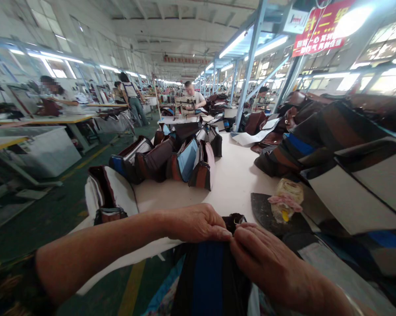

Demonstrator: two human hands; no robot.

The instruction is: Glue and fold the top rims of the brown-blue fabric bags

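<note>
A black bag [207, 281] with a wide blue stripe stands close to my body, partly below the view's lower edge. My left hand [201, 224] is closed on its upper edge, thumb pointing right. My right hand [259, 245] pinches the same edge from the other side, and the fingertips of both hands nearly meet. Behind the fingers a dark, crumpled part of the bag shows; exactly what the fingertips press together is hidden. Just beyond my left forearm, an open bag with white sides [119, 188] stands on the white table [231, 175].
Several part-made bags [181, 160] stand across the table's far left. At the right are piled striped bags [333, 131] and a dark board [264, 213] bearing a yellowish container [288, 197] with a pink cloth. A blue metal post [247, 79] rises behind. Other people work at machines farther off.
</note>
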